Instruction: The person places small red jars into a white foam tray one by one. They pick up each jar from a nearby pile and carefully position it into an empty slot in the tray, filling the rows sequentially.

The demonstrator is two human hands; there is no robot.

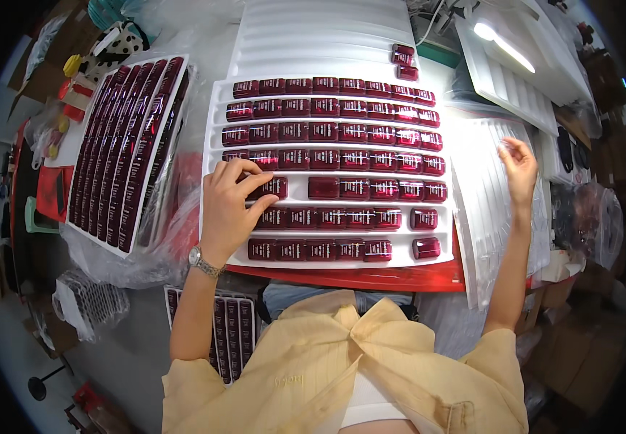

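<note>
A white ridged tray lies in front of me, bearing rows of small glossy dark red box-shaped containers with pale print. My left hand, with a metal watch at the wrist, reaches over its left side. Thumb and index finger close around a dark red container in the third row from the near edge. Just right of that container is a gap in the row, with another container beyond it. My right hand is raised right of the tray, its fingers loosely bent and apart, with nothing visible in them.
On the left, a tilted tray of dark red containers rests on plastic wrap. Behind the main tray lies another white ridged tray with a few containers at its right. White trays and a bright lamp are on the right.
</note>
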